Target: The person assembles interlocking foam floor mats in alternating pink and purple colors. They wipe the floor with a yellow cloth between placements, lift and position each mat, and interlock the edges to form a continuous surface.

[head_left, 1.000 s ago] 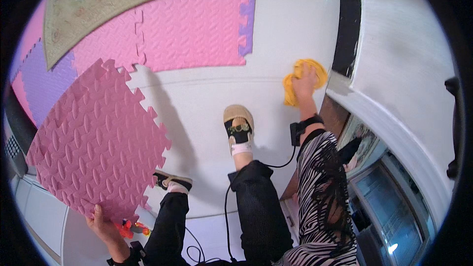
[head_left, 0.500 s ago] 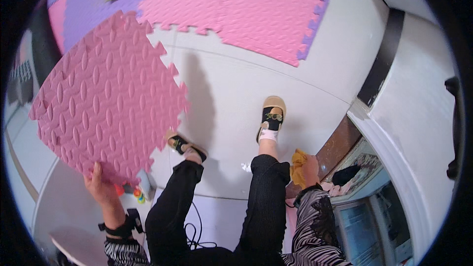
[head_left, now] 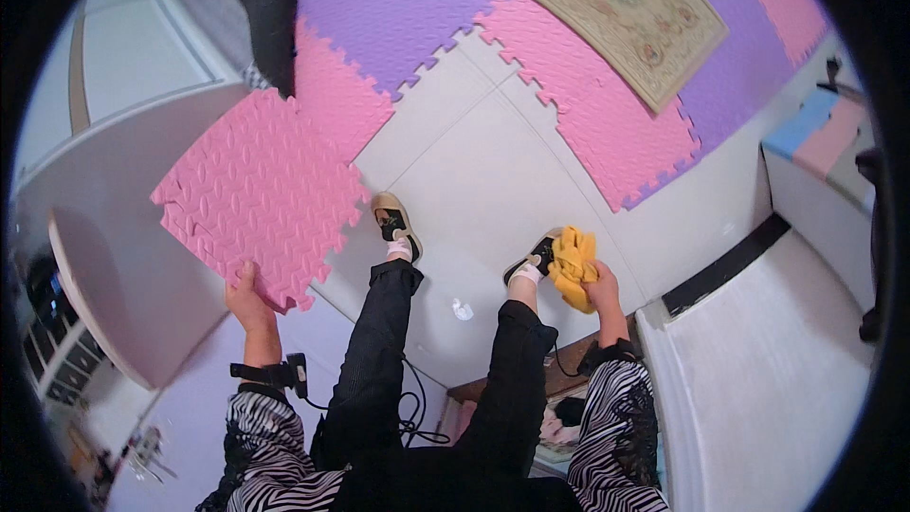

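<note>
- Head camera, looking down from a standing person's view, showed a pale, smooth tiled floor (head_left: 493, 180) with thin grout lines.
- The left hand (head_left: 248, 299) was closed on the lower edge of a square pink foam mat tile (head_left: 261, 194), thumb laid over its face. The tile was held up off the floor at the person's left; its surface carried an embossed leaf-like pattern and its edges were cut into interlocking puzzle teeth.
- The right hand (head_left: 599, 289) was clenched around a crumpled yellow cloth (head_left: 573, 265), soft and bunched in folds, held just above the right foot.
- Two tan open sandals with dark straps (head_left: 396, 223) were worn over pale socks, below black trouser legs; the sleeves were zebra-striped black and white.
- Farther off on the floor lay joined foam tiles of the same toothed kind, pink (head_left: 607, 104) and purple (head_left: 398, 0), flat and locked together.
- A rectangular woven rug in olive and cream with a floral medallion (head_left: 607, 9) lay on top of those tiles.
- A white cabinet surface (head_left: 777, 370) stood at the person's right.
</note>
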Demonstrator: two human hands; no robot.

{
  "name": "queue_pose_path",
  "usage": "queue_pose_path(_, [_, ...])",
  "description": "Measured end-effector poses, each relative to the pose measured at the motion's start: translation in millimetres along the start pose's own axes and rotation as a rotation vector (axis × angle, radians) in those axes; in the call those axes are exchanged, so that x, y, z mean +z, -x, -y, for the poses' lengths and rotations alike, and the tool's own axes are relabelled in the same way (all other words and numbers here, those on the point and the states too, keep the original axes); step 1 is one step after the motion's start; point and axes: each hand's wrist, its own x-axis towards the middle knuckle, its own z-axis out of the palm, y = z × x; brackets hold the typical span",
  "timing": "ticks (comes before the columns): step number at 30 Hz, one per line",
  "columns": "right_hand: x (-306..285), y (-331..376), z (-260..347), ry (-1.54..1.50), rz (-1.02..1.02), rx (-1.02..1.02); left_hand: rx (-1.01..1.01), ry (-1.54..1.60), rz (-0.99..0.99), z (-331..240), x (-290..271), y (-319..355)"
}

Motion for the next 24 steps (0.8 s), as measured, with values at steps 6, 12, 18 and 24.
queue_pose_path(6, [-1.3,-78.6,111.2,-0.019,0.147,-0.198,-0.382,0.187,-0.169,35.3,-1.6,31.5])
queue_pose_path(12, [25.1,-125.1,169.0,-0.252,0.182,-0.121,-0.538,0.144,-0.261,61.1,-21.6,53.1])
queue_pose_path(18, [135.6,-154.1,166.3,0.56,-0.246,-0.326,-0.673,0.221,-0.287,104.3,-73.1,85.5])
queue_pose_path(24, [318.8,-32.2,175.9,0.405,0.543,-0.429,-0.757,0.194,-0.457,146.3,-115.1,123.1])
